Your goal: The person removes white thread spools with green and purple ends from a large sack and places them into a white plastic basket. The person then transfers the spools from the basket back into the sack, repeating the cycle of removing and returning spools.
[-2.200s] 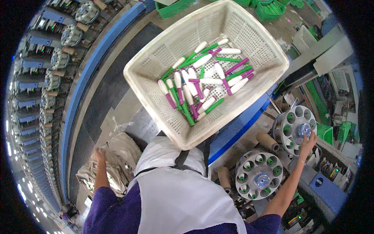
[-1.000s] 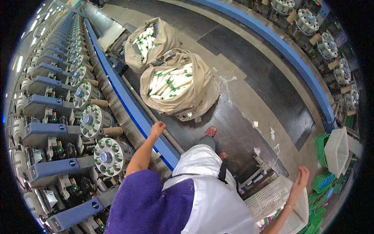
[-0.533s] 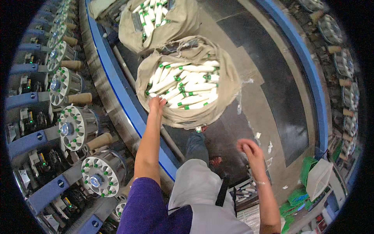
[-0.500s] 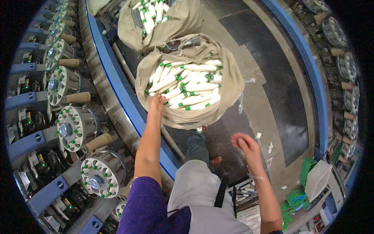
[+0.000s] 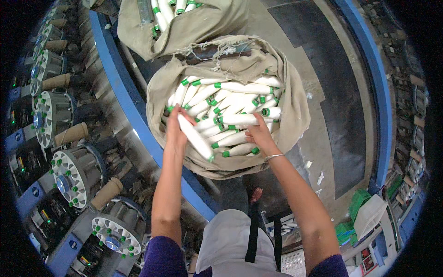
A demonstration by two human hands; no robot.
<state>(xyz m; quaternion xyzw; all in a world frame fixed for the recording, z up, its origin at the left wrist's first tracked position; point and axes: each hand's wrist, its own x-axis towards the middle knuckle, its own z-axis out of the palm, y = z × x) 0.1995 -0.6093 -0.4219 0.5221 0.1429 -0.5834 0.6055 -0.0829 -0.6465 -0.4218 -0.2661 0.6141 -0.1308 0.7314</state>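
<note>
A fabric-lined round container (image 5: 295,101) in front of me holds many white yarn bobbins (image 5: 230,99) with green tube ends, lying in several directions. My left hand (image 5: 175,127) is closed on a yarn bobbin (image 5: 196,138), which slants over the near left part of the heap with its green end toward me. Deep in the right side of the heap, my right hand (image 5: 262,136) has its fingers curled on the end of another yarn bobbin (image 5: 237,119). Its fingertips are partly hidden among the bobbins.
Behind stands a second cloth-lined container (image 5: 203,27) of bobbins. A blue rail (image 5: 122,92) and machine with bobbin wheels (image 5: 69,177) run along my left. Another blue rail (image 5: 376,92) curves on the right, near green baskets (image 5: 357,203). Scraps lie on the floor (image 5: 318,161).
My right hand has moved from beside the container up into the heap and closed on a bobbin. The left hand has lifted a bobbin. The container appears nearer.
</note>
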